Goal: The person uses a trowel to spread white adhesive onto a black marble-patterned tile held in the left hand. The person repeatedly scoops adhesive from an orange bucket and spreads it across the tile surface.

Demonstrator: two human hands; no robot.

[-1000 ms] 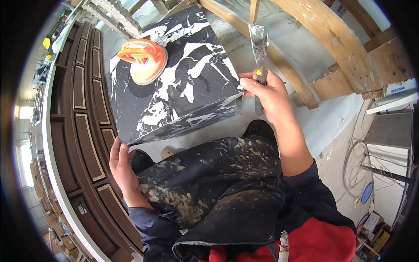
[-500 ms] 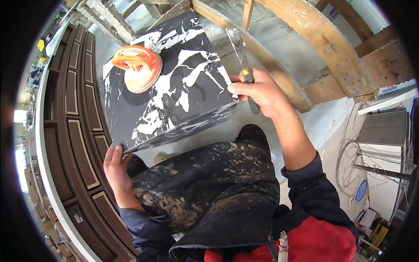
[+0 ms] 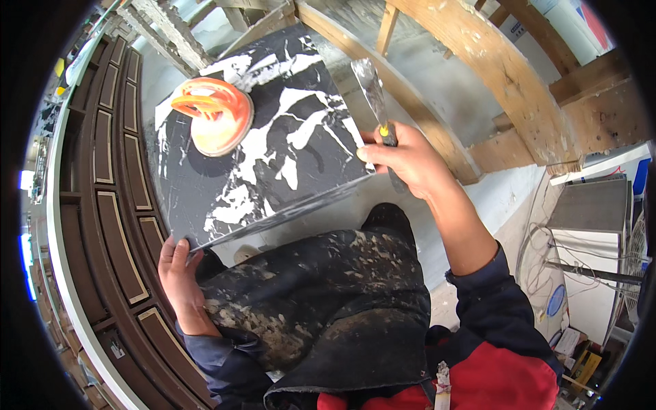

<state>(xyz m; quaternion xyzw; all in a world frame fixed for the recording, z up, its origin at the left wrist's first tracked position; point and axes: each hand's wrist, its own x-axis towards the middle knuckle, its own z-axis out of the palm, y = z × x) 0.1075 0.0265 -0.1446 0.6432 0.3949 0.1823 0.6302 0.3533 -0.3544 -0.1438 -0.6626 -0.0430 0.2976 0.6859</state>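
In front of me is a black slab with white veining (image 3: 301, 171), marble-like, its near side edge showing as a thin strip. An orange suction cup lifter (image 3: 222, 126) sits on its top towards the far left, with neither hand on it. My left hand (image 3: 179, 280) is closed on the slab's near left corner, thumb on top. At the near right corner, my right hand (image 3: 410, 157) grips the slab's edge between thumb and fingers. That same hand also holds a putty knife (image 3: 371, 92), its smeared blade pointing up and away.
Along the left stands a long dark brown panelled cabinet piece (image 3: 119, 239). Rough timber framing (image 3: 478, 75) rises at the far right. A grey-topped box (image 3: 591, 205), loose cables and a fan (image 3: 637, 266) lie to the right. My dirt-smeared dark apron (image 3: 328, 294) is below the slab.
The slab has tilted slightly, so less of its near side face shows. Both hands keep their grip at the corners, and the putty knife stays in the right hand.
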